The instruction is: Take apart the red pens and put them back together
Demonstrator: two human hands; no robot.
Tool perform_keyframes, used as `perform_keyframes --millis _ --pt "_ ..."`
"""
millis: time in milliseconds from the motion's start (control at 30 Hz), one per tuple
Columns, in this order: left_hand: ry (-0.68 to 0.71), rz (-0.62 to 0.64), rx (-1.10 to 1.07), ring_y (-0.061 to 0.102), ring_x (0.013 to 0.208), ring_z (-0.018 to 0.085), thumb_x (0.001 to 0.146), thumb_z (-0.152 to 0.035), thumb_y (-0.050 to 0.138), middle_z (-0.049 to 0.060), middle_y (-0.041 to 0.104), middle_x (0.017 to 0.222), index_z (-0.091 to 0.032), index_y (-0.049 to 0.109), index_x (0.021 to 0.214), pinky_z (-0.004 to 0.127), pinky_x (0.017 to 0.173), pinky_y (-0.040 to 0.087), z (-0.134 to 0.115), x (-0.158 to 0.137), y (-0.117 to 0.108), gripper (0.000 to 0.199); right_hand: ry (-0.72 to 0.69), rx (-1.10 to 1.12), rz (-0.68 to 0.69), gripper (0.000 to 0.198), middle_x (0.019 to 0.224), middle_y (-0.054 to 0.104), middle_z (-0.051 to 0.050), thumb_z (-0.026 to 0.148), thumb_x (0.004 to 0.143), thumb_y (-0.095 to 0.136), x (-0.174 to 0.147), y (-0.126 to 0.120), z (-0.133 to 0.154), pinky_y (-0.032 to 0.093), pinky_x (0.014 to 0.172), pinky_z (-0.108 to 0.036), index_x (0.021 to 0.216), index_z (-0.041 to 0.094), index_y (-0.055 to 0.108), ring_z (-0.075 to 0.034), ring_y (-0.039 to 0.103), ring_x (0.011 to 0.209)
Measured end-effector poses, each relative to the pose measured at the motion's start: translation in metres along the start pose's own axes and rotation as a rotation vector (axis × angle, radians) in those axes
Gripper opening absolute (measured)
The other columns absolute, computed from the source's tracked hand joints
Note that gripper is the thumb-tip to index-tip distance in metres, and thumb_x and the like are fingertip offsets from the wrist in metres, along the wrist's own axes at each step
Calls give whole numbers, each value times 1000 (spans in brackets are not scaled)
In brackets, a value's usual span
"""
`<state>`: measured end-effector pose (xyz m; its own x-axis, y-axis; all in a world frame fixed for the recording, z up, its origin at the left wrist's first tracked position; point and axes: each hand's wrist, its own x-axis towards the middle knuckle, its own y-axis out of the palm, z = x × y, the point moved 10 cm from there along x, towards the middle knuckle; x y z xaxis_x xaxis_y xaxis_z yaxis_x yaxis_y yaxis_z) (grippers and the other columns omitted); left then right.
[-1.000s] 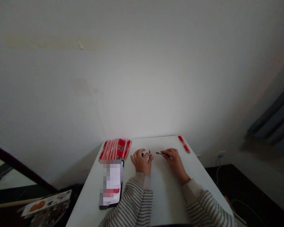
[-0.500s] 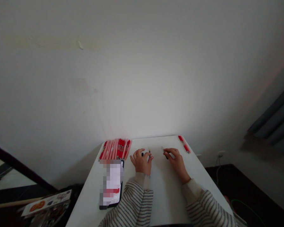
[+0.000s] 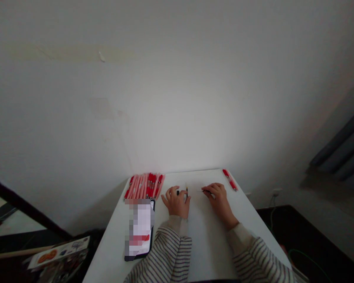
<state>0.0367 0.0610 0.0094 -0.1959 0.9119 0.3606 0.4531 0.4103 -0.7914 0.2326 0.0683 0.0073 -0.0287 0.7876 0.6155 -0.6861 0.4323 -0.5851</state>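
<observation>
My left hand (image 3: 177, 203) is over the middle of the white table (image 3: 209, 251), thumb and index finger pinched around a thin dark stick with a yellowish tip (image 3: 187, 189). A small black cap-like piece (image 3: 177, 193) shows between its other fingers. To the right, my right hand (image 3: 220, 200) pinches a slim black piece with a pale, clear end (image 3: 205, 191) that points left toward my left hand. A gap separates the two hands. Both pieces are too small to name for sure.
A row of red and pink pens (image 3: 144, 186) lies at the table's back left, with a phone (image 3: 141, 228) in front of it. Another red pen and a pink one (image 3: 230, 180) rest near the back right corner. The wall (image 3: 177, 98) rises behind the table.
The piece in my right hand has turned from slanting to nearly level, its pale end pointing left. My left thumb has shifted slightly, and the stick there stands more upright.
</observation>
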Motion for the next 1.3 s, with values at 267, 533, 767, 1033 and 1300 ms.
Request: perform_keyframes --millis 267,533,767,1033,1300 --pt "-15 11 54 39 122 28 66 -31 72 3 55 120 -31 71 83 61 107 16 1 0 2 17 -52 -159 132 18 93 66 -4 27 85 57 5 16 4 35 91 -43 95 33 71 -25 46 102" --pt "-15 27 77 38 122 28 66 -33 73 3 56 121 -30 71 81 61 107 14 1 0 3 15 -89 -193 190 17 96 66 -3 26 83 59 10 27 13 32 95 -45 91 34 72 -24 46 106" --pt "-20 24 94 37 123 28 66 -32 72 3 56 121 -30 71 80 61 107 15 2 0 2 13 -90 -202 205 18 100 66 -3 26 82 61 10 28 14 34 95 -45 93 35 72 -25 47 106" --pt "-30 36 95 36 123 28 68 -32 70 3 56 121 -28 71 79 61 106 14 5 0 5 12 -59 -177 150 27 104 65 -4 25 83 58 7 25 2 38 92 -45 106 35 67 -25 47 105" --pt "-19 3 107 37 121 28 69 -29 67 3 57 119 -27 71 77 60 107 14 4 0 2 9 -5 -156 97 42 113 61 -7 32 79 62 -1 13 -24 41 90 -43 120 27 58 -25 48 107"
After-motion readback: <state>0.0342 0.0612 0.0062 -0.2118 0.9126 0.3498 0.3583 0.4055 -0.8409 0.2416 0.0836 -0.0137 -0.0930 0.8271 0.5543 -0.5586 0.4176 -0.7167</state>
